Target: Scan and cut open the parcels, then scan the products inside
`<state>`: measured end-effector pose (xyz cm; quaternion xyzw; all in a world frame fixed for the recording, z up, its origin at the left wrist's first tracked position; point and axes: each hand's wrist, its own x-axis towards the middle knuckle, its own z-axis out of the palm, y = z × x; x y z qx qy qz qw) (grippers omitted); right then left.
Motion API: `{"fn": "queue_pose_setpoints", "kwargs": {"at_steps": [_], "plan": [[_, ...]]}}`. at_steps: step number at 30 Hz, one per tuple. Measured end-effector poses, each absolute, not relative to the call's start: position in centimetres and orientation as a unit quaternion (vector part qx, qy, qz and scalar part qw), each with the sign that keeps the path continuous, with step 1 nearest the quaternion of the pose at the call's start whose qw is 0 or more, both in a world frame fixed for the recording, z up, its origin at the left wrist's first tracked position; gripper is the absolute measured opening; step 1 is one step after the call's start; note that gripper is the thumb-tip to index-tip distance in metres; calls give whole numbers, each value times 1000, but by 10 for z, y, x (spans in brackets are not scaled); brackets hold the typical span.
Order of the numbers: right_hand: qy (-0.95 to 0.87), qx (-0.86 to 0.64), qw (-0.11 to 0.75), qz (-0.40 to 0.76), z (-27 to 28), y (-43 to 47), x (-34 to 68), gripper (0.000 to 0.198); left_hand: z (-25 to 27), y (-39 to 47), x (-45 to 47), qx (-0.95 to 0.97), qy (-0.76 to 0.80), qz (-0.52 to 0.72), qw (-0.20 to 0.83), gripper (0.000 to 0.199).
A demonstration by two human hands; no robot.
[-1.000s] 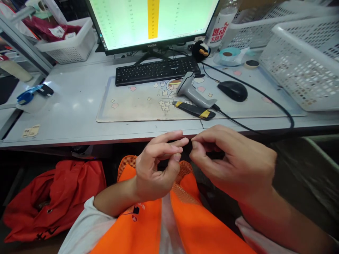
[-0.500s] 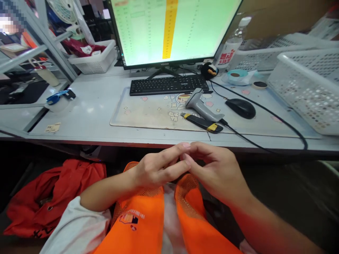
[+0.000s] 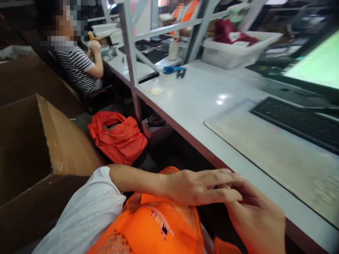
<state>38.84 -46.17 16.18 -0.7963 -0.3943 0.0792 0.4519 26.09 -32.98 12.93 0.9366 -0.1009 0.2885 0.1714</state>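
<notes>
My left hand (image 3: pixel 196 187) reaches across the front of my body, its fingers stretched out over the fingers of my right hand (image 3: pixel 256 211). The fingertips of both hands touch and overlap just in front of the desk edge. I see no object in either hand. The right hand's fingers are bent loosely and partly covered by the left. Below them is my orange vest (image 3: pixel 159 225). Nearest on the desk lies a pale printed desk mat (image 3: pixel 254 141), with a black keyboard (image 3: pixel 299 123) on its far side.
A large open cardboard box (image 3: pixel 71 141) stands at left, beside a red bag (image 3: pixel 119 137) on the floor. A co-worker in a striped shirt (image 3: pixel 79 67) sits beyond. On the desk are a white basket (image 3: pixel 225 53), a blue-handled item (image 3: pixel 171 70) and part of a monitor (image 3: pixel 317 60).
The view has swung left, bringing the cardboard box and co-worker into sight. The scanner, cutter and mouse are out of view. My hands stay together, with the left fingers lying further over the right.
</notes>
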Motion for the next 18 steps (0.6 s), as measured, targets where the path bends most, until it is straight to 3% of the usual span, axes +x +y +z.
{"fn": "queue_pose_setpoints", "kwargs": {"at_steps": [8,14,18], "plan": [[-529,-731,408,142,146,-375,331,21,94,-281,202,834,59,383,394,33],[-515,-699,453,204,127,-312,317,12,84,-239,177,562,178,492,640,27],[-499,-697,455,241,119,-270,311,11,72,-213,167,492,206,514,672,22]]}}
